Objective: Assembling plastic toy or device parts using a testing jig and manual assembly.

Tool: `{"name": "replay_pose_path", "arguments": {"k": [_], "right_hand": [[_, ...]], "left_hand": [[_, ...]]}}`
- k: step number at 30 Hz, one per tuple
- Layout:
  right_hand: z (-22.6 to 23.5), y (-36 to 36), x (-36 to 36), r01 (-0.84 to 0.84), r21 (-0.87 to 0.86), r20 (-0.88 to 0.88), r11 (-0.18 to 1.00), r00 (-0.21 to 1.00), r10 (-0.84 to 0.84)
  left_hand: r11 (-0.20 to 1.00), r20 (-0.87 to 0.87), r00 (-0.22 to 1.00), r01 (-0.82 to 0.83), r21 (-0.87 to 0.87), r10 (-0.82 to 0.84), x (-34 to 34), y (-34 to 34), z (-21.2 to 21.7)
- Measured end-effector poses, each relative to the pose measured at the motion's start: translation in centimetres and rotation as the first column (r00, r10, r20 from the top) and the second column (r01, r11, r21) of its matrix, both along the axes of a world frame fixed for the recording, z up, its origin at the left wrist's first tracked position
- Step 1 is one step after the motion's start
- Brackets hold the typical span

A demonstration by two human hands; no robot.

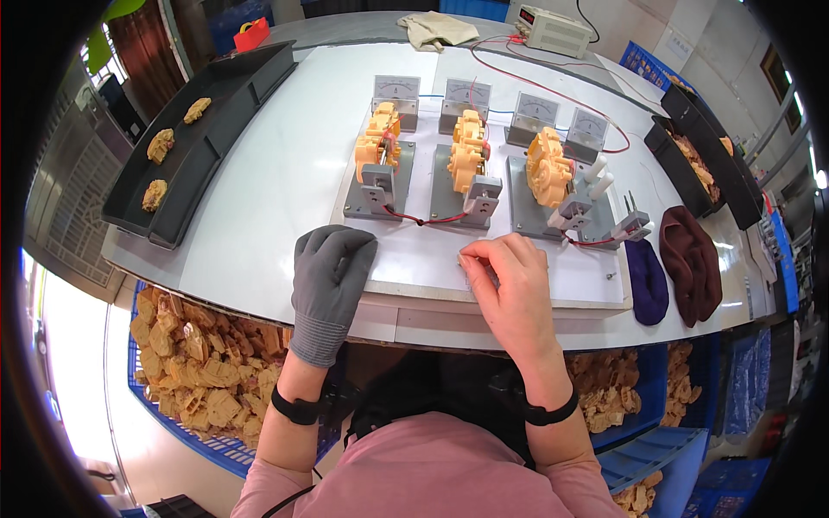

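Observation:
My left hand (332, 272), in a grey knitted glove, rests by the near left edge of the white board (414, 263) with its fingers curled in. My bare right hand (514, 281) lies on the board's near side, thumb and forefinger close together. Whatever either hand may hold is hidden. Beyond them stand three yellow plastic gearboxes, the left one (377, 142), the middle one (467, 154) and the right one (549, 168), each on a grey metal fixture. Another fixture (596, 220) at the right has white posts and no gearbox. Neither hand touches a gearbox.
Several analog meters (466, 93) stand behind the fixtures, joined by wires. A black tray (194, 147) with three yellow parts lies left. Purple cloth (646, 281) and brown cloth (691, 263) lie right. A power supply (554, 33) stands behind. Below, a blue crate (194, 445) holds many yellow parts.

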State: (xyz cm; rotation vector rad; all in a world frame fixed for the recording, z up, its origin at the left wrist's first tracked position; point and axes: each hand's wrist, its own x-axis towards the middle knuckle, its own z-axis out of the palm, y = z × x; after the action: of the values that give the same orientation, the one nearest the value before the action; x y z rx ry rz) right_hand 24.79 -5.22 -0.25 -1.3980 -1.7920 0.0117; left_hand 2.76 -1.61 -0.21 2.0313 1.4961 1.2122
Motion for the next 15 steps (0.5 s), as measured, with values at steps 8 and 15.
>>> {"name": "replay_pose_path", "arguments": {"k": [8,15], "right_hand": [[0.09,0.02,-0.1,0.0,0.012,0.017,1.0,1.0,-0.001],[0.0,0.06,-0.16,0.009,0.024,0.025,1.0,1.0,-0.009]], "left_hand": [[1.0,-0.007,1.0,0.001,0.015,-0.001,-0.15,0.1,-0.09],[1.0,-0.002,1.0,0.016,0.004,-0.016,-0.26,0.03,-0.05]]}}
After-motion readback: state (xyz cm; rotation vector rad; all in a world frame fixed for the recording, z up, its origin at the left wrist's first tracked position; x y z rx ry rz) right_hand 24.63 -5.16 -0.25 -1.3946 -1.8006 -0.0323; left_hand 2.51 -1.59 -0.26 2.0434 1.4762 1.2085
